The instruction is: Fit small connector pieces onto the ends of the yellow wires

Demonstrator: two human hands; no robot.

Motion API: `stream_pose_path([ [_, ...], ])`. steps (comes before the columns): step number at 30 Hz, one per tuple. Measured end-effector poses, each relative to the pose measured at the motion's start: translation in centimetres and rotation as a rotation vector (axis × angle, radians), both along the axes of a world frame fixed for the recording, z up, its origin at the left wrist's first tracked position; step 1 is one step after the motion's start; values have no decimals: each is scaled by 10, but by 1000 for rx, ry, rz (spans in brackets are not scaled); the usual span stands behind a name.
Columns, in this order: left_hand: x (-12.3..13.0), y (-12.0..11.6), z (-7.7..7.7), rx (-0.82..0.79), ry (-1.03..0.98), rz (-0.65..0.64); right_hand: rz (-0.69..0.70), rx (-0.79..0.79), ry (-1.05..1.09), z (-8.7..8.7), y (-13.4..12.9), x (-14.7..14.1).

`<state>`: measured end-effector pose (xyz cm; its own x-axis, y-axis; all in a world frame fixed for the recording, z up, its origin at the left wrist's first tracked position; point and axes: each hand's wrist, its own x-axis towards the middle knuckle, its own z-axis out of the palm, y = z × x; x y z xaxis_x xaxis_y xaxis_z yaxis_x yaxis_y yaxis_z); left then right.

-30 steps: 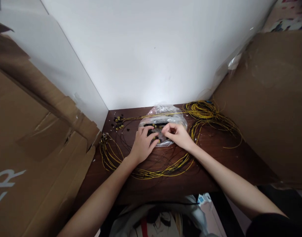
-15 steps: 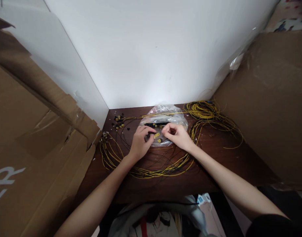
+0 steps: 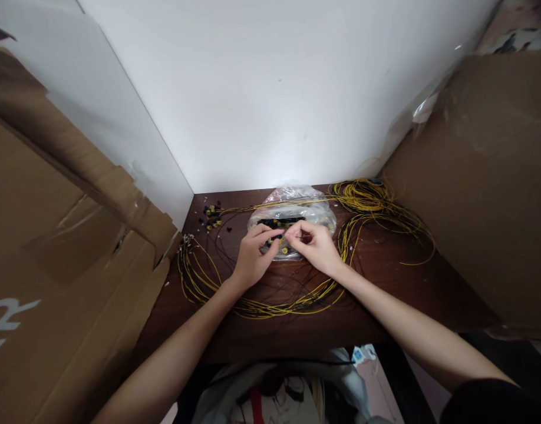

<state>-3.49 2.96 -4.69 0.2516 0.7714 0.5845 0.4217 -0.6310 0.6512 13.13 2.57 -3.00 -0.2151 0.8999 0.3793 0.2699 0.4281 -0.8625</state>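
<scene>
My left hand is closed on a small black part, mostly hidden by the fingers, over the front of a clear plastic bag. Close against its fingertips, my right hand is pinched on something too small to make out. Black pieces and yellow-and-black pieces lie in or on the bag. Yellow and black wires curve across the dark table below my wrists.
A coil of yellow wire lies at the back right. Small black and yellow connectors are scattered at the back left. Cardboard boxes stand left and right, with a white panel behind.
My right hand has moved slightly left, so its fingertips now meet those of my left hand. The view has shifted a little.
</scene>
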Motion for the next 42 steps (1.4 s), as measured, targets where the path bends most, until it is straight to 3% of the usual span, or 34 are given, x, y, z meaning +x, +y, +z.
stream_pose_path([
  [6, 2, -2, 2, 40, 19, -16, -43, 71, -85, 1, -1, 0],
  [16, 2, -5, 7, 56, 62, 70, -105, 220, -159, 4, -5, -2],
  [23, 2, -5, 6, 58, 60, 74, -79, 57, -136, 1, -1, -1],
  [42, 1, -2, 5, 69, 5, 105, -57, 12, -218, 1, 1, -1],
])
